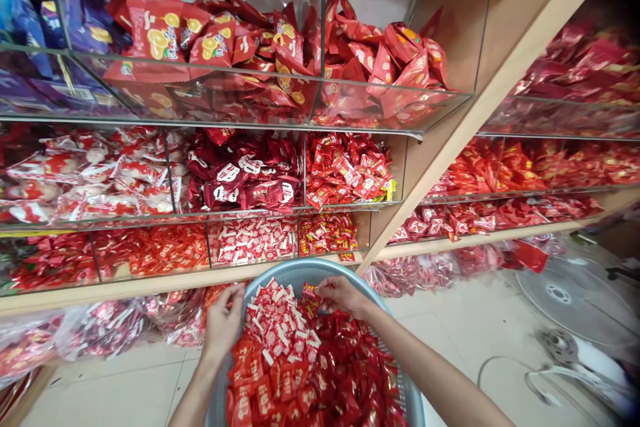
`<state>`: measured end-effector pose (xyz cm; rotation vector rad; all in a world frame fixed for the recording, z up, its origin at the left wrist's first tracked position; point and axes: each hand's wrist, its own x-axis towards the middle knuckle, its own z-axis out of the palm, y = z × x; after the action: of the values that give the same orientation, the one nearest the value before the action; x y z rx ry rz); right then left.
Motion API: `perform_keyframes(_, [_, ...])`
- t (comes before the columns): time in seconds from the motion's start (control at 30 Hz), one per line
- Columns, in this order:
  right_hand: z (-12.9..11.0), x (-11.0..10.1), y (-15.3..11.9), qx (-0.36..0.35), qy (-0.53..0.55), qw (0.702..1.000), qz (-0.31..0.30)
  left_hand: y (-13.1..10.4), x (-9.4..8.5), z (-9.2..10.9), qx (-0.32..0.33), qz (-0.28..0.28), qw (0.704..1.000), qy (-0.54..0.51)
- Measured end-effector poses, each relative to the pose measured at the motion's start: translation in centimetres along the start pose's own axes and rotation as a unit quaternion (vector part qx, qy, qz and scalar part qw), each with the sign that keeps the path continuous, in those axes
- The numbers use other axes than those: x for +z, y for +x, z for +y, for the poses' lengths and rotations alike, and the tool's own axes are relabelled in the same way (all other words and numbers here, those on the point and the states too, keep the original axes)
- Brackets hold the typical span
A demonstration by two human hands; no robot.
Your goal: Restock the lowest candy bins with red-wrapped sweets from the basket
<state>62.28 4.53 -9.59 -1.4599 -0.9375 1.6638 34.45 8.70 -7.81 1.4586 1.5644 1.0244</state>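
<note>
A round blue plastic basket [295, 267] stands in front of the shelves, full of wrapped sweets in separate heaps. White-and-red sweets [280, 323] lie at its back left, orange-red packets [255, 383] at the front left, and dark red shiny ones [355, 373] on the right. My left hand [224, 319] is at the basket's left rim with its fingers curled on it. Over the back of the basket, my right hand [343, 297] pinches a small red-and-yellow candy packet [311, 297] between thumb and fingers.
Clear-fronted shelf compartments hold large red orange-print packets [215, 40], maroon packets [245, 173] and small red-and-yellow sweets [327, 233]. Bagged sweets [107, 330] sit under the lowest shelf. To the right, a fan grille [557, 293] and a fan motor [560, 347] with a cable lie on the tiled floor.
</note>
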Motion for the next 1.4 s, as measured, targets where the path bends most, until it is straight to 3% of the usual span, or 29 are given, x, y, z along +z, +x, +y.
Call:
perform_keyframes(0.13, [1.6, 0.7, 1.3, 0.016, -0.034, 0.999, 0.022, -0.1, 0.0, 0.0, -0.009, -0.006, 1.0, -0.004])
perform_keyframes(0.3, [1.8, 1.5, 1.6, 0.019, -0.013, 0.999, 0.031, -0.1, -0.1, -0.1, -0.014, -0.014, 1.0, -0.002])
perform_keyframes(0.4, [1.0, 1.1, 0.8, 0.006, 0.038, 0.998, 0.055, -0.1, -0.1, -0.2, -0.007, -0.014, 1.0, -0.005])
perform_keyframes(0.5, [-0.1, 0.3, -0.9, -0.026, 0.077, 0.996, 0.041, -0.1, 0.0, -0.3, -0.008, -0.013, 1.0, -0.004])
perform_keyframes(0.67, [-1.2, 0.1, -3.3, -0.07, 0.06, 0.996, 0.018, -0.2, 0.0, -0.2, -0.006, -0.004, 1.0, -0.005])
perform_keyframes(0.8, [-1.1, 0.2, -3.6, -0.066, 0.064, 0.995, 0.023, -0.2, 0.0, -0.2, -0.004, -0.005, 1.0, 0.0])
perform_keyframes(1.0, [1.0, -0.5, -1.6, -0.088, -0.083, 0.987, 0.104, -0.2, 0.0, -0.5, -0.006, -0.009, 1.0, 0.005])
perform_keyframes(1.2, [3.7, 0.0, 1.5, -0.151, -0.268, 0.934, 0.183, -0.2, -0.1, -0.5, 0.01, -0.002, 1.0, 0.004])
perform_keyframes(1.4, [4.0, 1.1, 2.2, -0.133, -0.369, 0.899, 0.195, -0.2, -0.1, -0.6, 0.014, -0.005, 1.0, 0.003])
